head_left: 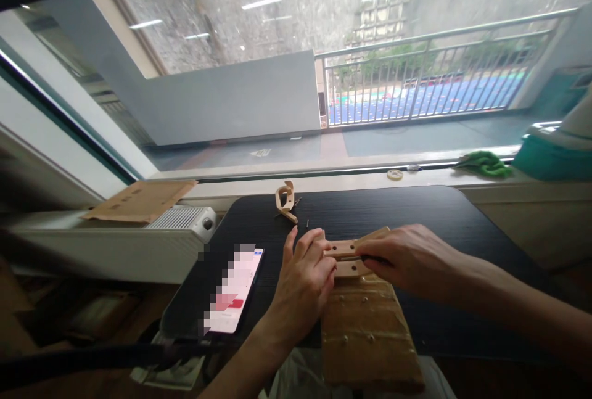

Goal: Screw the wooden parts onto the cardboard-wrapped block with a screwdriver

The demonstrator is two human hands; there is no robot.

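Two short pale wooden strips with round holes, an upper strip [343, 248] and a lower strip [348, 269], lie side by side across the far end of a taped brown cardboard block [365, 349]. My left hand [305, 269] grips their left ends, thumb and fingertips pressed on the wood. From the right, my right hand [407, 257] pinches a thin tool [367, 257] with a dark handle, its slim metal shaft lying in the gap between the strips. Most of the tool is hidden under my fingers. A further pale wooden piece [382, 232] shows behind my right hand.
On the black table [361, 208] are a curved wooden part [285, 198], a small screw [308, 223] and a lit phone [238, 294]. A tape roll [394, 174] and green cloth [483, 163] sit on the windowsill. Flat cardboard [139, 198] covers part of the radiator [180, 220].
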